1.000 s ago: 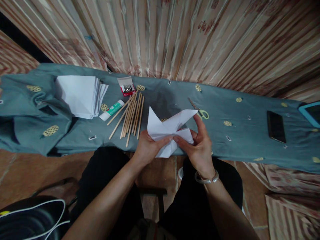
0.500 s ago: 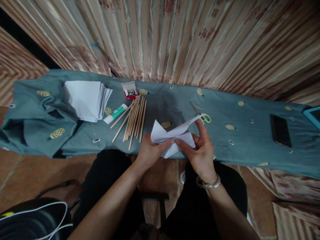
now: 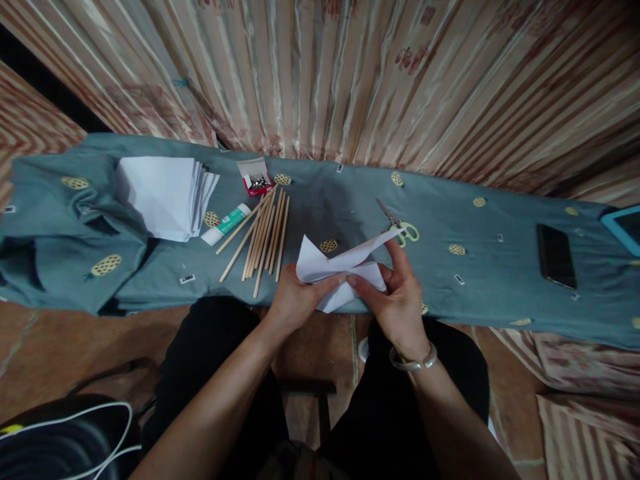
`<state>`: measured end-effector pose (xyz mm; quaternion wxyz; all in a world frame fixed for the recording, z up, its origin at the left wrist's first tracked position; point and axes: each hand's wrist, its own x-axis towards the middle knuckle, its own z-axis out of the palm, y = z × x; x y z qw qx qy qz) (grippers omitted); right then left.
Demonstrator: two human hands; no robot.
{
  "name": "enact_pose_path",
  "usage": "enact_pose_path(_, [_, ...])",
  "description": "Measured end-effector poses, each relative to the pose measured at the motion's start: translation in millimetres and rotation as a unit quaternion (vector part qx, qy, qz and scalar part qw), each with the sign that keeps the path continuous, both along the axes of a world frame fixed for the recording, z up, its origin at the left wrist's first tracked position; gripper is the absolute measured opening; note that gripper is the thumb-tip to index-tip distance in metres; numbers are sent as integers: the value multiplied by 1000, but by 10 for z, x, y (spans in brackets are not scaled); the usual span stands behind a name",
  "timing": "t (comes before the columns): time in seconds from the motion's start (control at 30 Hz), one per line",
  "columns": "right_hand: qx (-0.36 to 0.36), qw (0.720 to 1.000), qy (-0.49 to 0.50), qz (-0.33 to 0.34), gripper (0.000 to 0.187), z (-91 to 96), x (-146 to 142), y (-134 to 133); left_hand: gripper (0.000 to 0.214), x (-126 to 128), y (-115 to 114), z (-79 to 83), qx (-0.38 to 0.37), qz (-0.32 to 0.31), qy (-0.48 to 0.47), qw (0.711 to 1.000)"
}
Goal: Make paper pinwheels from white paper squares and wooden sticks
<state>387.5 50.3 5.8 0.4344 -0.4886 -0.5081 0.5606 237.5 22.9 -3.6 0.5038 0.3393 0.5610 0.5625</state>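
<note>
Both hands grip one sheet of white paper, partly folded, with flaps standing up at its left and upper right. My left hand is closed on its left side, the thumb pressing near the middle. On the right, my right hand pinches the paper, its thumb meeting the left one at the centre and a finger behind the raised flap. Fingers underneath are hidden. Just beyond the right hand lie scissors with pale green handles. Several thin wooden sticks lie left of the paper.
A stack of white paper rests at the left of the cloth-covered table. Near the sticks are a glue stick and an open red box of small metal pieces. A phone and a blue-edged device lie at right.
The view has shifted slightly, so everything sits a little further left. Both hands keep their hold on the paper, with almost no change in its folds.
</note>
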Motion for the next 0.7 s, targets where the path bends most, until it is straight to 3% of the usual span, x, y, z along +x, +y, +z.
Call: enact_pose_path(0.7, [-16, 1000, -6, -11, 89, 14, -34, 4, 27, -2, 9, 6, 2, 16, 11, 1000])
